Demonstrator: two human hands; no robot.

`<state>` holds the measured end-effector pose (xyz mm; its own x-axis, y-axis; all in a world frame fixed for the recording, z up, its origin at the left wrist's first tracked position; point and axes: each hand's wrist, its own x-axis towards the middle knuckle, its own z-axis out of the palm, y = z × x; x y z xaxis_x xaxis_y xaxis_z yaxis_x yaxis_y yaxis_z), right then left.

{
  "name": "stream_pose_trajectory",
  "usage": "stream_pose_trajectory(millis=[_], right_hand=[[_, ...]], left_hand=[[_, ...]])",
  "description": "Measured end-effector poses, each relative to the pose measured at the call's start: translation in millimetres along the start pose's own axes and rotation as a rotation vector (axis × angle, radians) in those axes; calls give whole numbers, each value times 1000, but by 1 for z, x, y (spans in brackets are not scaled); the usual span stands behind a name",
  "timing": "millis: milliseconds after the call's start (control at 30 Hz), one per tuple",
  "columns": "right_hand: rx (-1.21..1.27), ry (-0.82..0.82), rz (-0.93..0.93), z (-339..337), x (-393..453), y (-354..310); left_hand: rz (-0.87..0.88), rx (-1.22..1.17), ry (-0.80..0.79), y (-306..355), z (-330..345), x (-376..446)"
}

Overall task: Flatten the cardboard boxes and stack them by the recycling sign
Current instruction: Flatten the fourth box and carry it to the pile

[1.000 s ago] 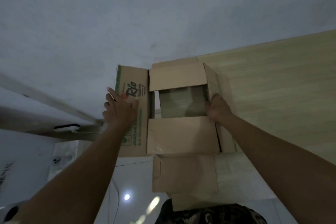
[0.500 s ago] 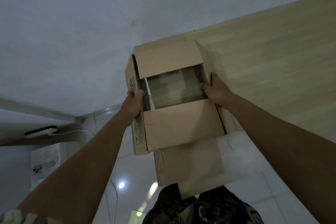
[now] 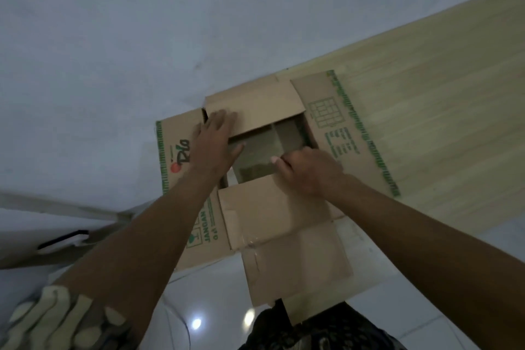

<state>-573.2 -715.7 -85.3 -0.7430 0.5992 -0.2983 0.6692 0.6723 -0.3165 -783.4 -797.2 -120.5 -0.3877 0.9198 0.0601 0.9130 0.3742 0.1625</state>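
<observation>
At frame centre the cardboard box [image 3: 272, 179] lies half collapsed, left hand [image 3: 211, 148] spread flat on it, right hand [image 3: 308, 170] curled gripping a flap; stacking remains

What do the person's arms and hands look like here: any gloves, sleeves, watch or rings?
Both forearms are bare right down to the hands. The left hand and right hand wear no gloves, and no watch or ring shows. A short sleeve with a pale blotchy pattern on a darker ground sits at the left upper arm. The right arm's sleeve is out of view.
</observation>
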Motion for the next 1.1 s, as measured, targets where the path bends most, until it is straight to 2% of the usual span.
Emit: stream_pose_trajectory(millis=[167, 267, 367, 500, 600, 667, 833, 933, 1033, 1100], right_hand=[[-47, -117, 42, -22, -7, -2], [-47, -186, 91, -41, -10, -5], [-10, -349, 139, -58, -17, -8], [28, -531, 216, -66, -30, -15], [44, -579, 254, -60, -43, -20], [56, -616, 282, -53, -51, -23], [102, -773, 257, -40, -69, -29], [111, -821, 244, -28, -77, -30], [98, -738, 224, -7, -85, -31], [96, -629, 219, 11, -89, -32]], left_hand=[[103, -71, -7, 0, -8, 24], [132, -117, 122, -2, -21, 28], [151, -103, 286, -2, -43, 39], [139, -50, 373, 0, -61, 61], [185, -29, 428, -6, -64, 80], [188, 40, 383, -8, -56, 89], [26, 185, 232, 9, -34, 96], [35, 230, 91, 10, -28, 107], [33, 182, -161, 5, -11, 116], [62, 104, -251, 4, 0, 114]])
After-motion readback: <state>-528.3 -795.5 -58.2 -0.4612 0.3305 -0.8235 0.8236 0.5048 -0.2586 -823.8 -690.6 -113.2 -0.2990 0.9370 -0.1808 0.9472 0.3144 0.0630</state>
